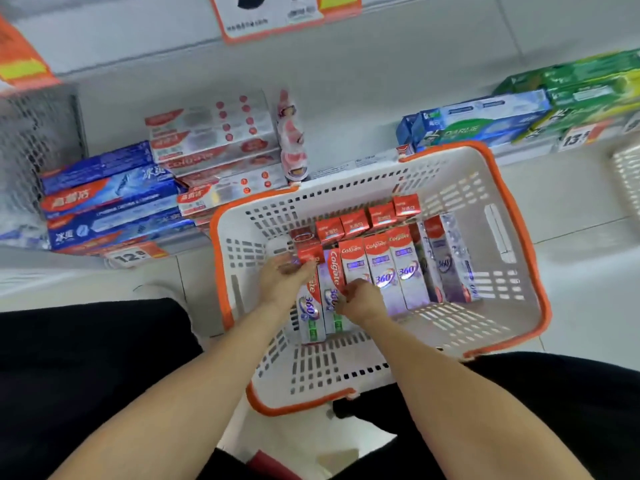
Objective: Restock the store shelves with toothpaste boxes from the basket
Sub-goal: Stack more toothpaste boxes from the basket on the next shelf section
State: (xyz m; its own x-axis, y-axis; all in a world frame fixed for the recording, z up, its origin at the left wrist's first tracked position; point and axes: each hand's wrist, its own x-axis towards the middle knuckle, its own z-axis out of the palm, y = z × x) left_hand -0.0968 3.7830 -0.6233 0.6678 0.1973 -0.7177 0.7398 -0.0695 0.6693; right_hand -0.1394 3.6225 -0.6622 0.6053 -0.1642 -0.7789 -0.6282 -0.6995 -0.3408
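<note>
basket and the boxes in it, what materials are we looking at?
Basket: looks like moulded white plastic, matte, with slotted walls and an orange rim, likely plastic too.
Toothpaste boxes: seem to be printed cardboard with a glossy, partly foil-like finish; glare flares off the purple faces. Left hand and right hand are on two of them; the exact grip is unclear.

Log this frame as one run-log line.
phase: picking | left hand: on red box end | right hand: fingers pinching Colgate box | basket: stocked | shelf: unchanged
</note>
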